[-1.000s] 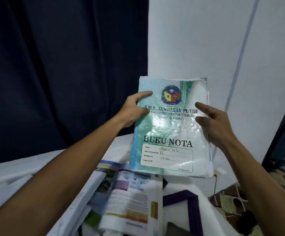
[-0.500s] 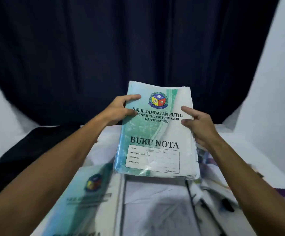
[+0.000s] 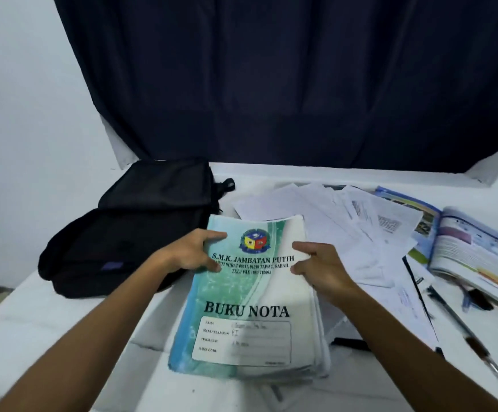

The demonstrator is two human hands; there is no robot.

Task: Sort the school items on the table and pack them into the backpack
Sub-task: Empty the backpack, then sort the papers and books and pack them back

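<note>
A stack of notebooks, topped by a green and white one marked BUKU NOTA (image 3: 250,304), is held over the white table (image 3: 48,328). My left hand (image 3: 191,252) grips its upper left edge, thumb on the cover. My right hand (image 3: 319,269) grips the upper right edge the same way. A black backpack (image 3: 129,230) lies on the table to the left, just beyond my left hand; whether it is unzipped I cannot tell.
Loose white papers (image 3: 331,215) are spread behind and to the right of the stack. An open textbook (image 3: 473,251) lies at the far right, with a pen (image 3: 464,331) near it. A dark curtain (image 3: 271,78) hangs behind the table.
The view has swung left and down, bringing the backpack and papers into sight. Both hands have lowered the notebook stack toward the table, keeping the same grip.
</note>
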